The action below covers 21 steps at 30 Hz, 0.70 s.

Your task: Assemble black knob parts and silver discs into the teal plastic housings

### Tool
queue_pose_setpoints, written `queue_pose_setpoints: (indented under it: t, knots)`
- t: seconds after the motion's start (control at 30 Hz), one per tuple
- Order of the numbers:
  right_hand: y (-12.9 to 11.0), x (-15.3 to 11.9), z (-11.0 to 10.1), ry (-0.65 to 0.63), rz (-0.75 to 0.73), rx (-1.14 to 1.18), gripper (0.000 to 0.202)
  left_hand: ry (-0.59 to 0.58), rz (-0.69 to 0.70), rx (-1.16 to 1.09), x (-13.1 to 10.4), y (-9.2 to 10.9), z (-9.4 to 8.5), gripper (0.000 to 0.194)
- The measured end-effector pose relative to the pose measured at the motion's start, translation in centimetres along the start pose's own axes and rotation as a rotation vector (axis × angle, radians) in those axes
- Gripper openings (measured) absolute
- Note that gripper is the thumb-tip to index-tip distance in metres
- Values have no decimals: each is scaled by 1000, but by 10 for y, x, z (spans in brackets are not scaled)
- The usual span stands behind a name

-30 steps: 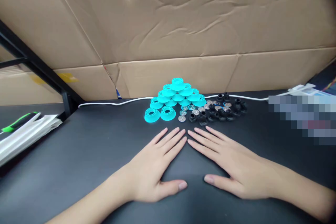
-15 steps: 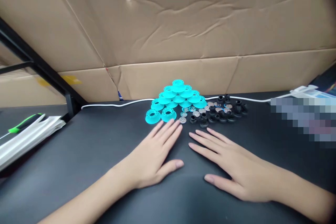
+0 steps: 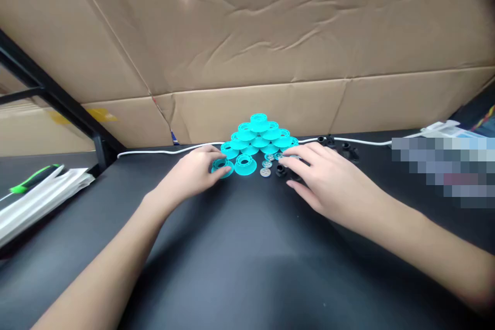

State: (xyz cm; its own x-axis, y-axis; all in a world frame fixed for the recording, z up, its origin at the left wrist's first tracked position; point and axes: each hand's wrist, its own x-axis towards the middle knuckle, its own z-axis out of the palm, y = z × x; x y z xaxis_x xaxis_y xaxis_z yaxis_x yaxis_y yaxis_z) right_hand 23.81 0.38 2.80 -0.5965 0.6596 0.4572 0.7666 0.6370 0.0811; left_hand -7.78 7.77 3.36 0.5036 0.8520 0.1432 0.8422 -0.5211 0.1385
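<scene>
My left hand (image 3: 195, 171) curls around the front-left turquoise flared ring (image 3: 221, 167), thumb across its front and fingers behind its rim. The ring still stands on the table. Beside it is a second turquoise flared ring (image 3: 245, 166). Behind them, more of these rings form a stacked pyramid (image 3: 260, 136). My right hand (image 3: 323, 178) hovers with fingers apart above small round metallic discs (image 3: 265, 171) and black knob-like parts (image 3: 280, 170), many of them hidden under it. Nothing visible is held in it.
A cardboard wall (image 3: 247, 36) rises behind the black table (image 3: 232, 247). A white cable (image 3: 166, 153) runs along its back edge. At left, a green-and-black-handled tool (image 3: 34, 179) lies on white packets (image 3: 50, 206), near a black metal frame (image 3: 65, 113). A plastic container (image 3: 444, 129) sits at right.
Both hands, flat on the table before, have lifted and moved forward. My left hand has gone left to the front ring and curled around it; my right has moved over the discs and black parts.
</scene>
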Motion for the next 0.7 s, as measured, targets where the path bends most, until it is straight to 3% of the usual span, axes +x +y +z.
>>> queue_pose_setpoints:
  t: [0.23,0.4,0.6,0.67,0.7]
  knots:
    - [4,-7,45,22,-33,-10,39,-122,-52,-128,-8,-6,-9,45]
    - [6,-12,49,32,-26,32,41,-244,68,-413,-12,22,-9,42]
    - [9,-10,37,179,-131,175,25,-242,247,-753,-9,63,23,53]
    - [8,-10,31,186,-192,283,25,-159,262,-721,-6,67,33,33]
    - [8,-11,28,169,-213,341,24,-61,281,-650,-4,67,37,27]
